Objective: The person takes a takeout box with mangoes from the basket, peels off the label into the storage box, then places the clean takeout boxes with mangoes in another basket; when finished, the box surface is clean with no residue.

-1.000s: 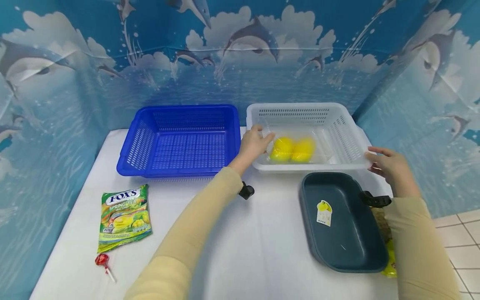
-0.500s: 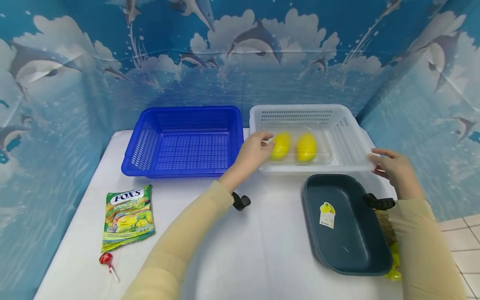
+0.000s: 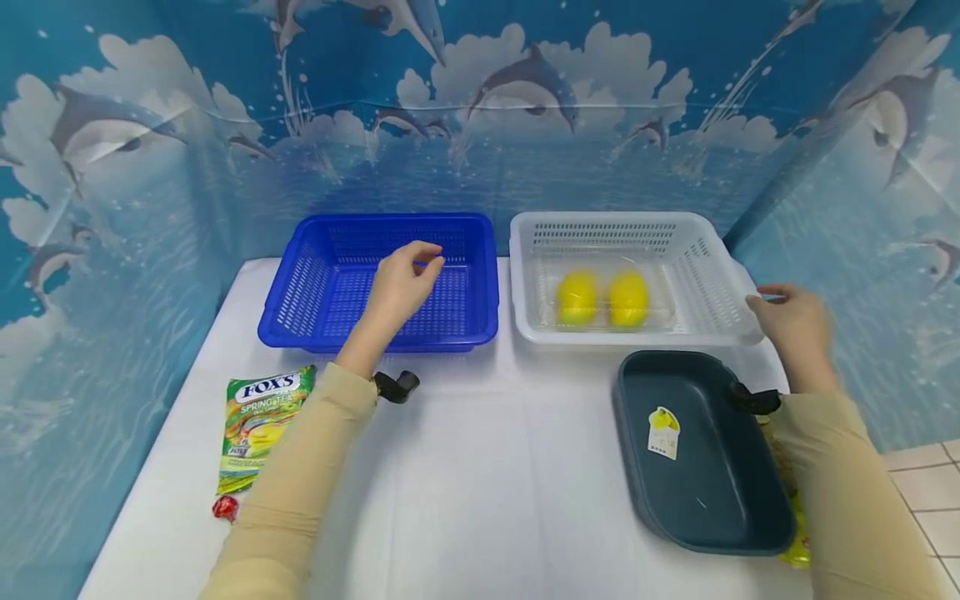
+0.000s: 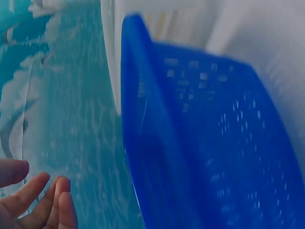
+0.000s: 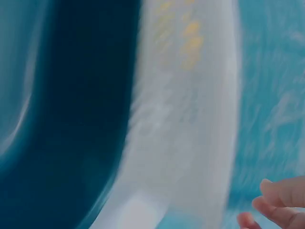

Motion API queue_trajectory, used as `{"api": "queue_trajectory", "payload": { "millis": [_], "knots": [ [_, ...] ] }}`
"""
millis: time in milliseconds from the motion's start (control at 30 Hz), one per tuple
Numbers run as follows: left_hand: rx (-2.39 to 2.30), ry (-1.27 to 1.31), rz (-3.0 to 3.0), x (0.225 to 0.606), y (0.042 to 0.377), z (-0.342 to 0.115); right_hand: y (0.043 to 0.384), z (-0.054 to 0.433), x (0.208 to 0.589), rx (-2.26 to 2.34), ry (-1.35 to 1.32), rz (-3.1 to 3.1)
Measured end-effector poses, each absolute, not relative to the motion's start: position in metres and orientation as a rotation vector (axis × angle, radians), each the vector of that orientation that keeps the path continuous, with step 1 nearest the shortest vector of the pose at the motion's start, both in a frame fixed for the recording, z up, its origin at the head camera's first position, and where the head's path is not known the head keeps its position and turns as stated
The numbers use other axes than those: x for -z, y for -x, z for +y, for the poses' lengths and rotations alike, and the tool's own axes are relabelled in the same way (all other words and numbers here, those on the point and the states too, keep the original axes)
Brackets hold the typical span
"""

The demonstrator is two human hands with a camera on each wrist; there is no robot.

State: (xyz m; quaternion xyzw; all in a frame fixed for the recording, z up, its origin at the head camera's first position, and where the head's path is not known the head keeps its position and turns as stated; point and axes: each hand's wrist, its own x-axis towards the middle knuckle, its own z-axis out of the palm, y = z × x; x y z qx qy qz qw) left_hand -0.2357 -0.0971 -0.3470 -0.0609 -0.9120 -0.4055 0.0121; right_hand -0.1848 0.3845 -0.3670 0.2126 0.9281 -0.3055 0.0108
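My left hand hangs above the blue basket, fingers loosely bent and holding nothing. In the left wrist view, the thumb and fingers of that hand are apart beside the basket's blue rim. At the right end of the white basket is my right hand; the head view does not settle whether it touches the rim. Its fingers look relaxed and hold nothing in the right wrist view. Inside the white basket, two yellow lemon-shaped things lie in a clear plastic tray.
A dark teal tub with a lemon-pictured tag stands in front of the white basket. A yellow packet shows partly behind the tub and right sleeve. At left lie a Fox's candy bag and a red lollipop, both partly covered by my left sleeve.
My left hand has moved left from the lemon-shaped things to above the blue basket. Those things, blurred a second ago, now lie apart in the tray. The right hand stays by the white rim.
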Motion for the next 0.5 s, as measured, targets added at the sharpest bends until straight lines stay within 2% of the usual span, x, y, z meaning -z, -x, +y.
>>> {"api": "queue_trajectory", "payload": {
  "millis": [233, 500],
  "knots": [
    [1.161, 0.072, -2.867, 0.328, 0.270, -0.134, 0.228, 0.323, 0.341, 1.049, -0.597, 2.952],
    [0.998, -0.041, -2.969, 0.310, 0.290, -0.147, 0.267, 0.269, 0.330, 1.161, -0.377, 3.148]
  ]
}}
